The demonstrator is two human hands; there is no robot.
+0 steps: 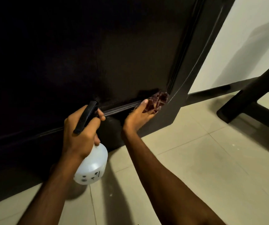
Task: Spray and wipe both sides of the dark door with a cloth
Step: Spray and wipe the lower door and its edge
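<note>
From the head camera, the dark door (98,54) fills the upper left. It is deep brown, almost black, with a faint sheen. A raised moulding runs along the bottom of its panel and another goes up the right side, and the two meet in a corner low on the right. Just right of that, the dark door frame (194,75) stands against a pale wall (247,43).

The cloth (159,99) is bunched up, dark red-brown with a lighter pattern, and is pressed into that low corner of the door panel. The right hand (140,116) holds it there. Its grip is closed on the cloth, with the thumb lying along the near edge and the fingers tucked under the folds.

The left hand (81,132) holds a spray bottle (93,163) just left of the right hand and close to the door. Its grip is wrapped tight round the bottle's neck, and one finger reaches forward by the trigger. The black spray head points up at the door, with its tip nearly at the moulding. The bottle's body is translucent white plastic with some dark marks near the base, and it hangs tilted below the hand. How much liquid it holds cannot be made out.

Below lies a floor (203,159) of pale tiles, on which both forearms cast shadows. At the right edge a dark furniture frame (244,101) stands on the tiles, well apart from the door.
</note>
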